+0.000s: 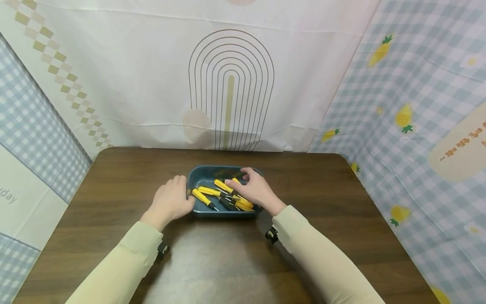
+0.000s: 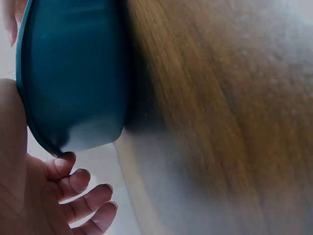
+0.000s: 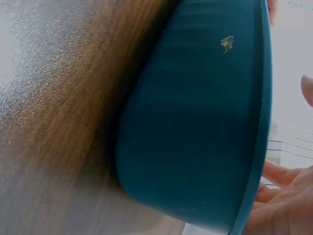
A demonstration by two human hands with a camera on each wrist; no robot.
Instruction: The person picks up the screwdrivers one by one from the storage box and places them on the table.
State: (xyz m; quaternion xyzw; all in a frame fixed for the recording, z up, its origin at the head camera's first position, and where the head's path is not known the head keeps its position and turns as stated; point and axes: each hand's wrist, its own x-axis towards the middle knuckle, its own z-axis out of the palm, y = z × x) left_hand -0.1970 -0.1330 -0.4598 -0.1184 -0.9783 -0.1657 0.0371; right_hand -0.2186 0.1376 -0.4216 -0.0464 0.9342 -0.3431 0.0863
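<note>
A blue plastic bin [image 1: 224, 214] sits on the table with several yellow-and-black screwdrivers [image 1: 208, 191] lying loose inside it. My left hand [image 1: 169, 200] holds the bin's left end at the rim. In the left wrist view, a fingertip of the left hand [image 2: 58, 191] meets the rim at the corner, and the other fingers are bent outside it. Over the right part of the bin is my right hand [image 1: 258, 190], thumb and fingers apart, above the screwdrivers; whether it touches one I cannot tell. The right wrist view shows the right hand [image 3: 283, 200] beyond the bin wall.
The bin stands near the back edge of a dark wooden table [image 1: 303, 173]. Behind it hangs a white patterned cloth [image 1: 152, 76], and a blue checked cloth [image 1: 417, 84] covers the right side. Both forearms wear pale sleeves with small dark devices at the wrists.
</note>
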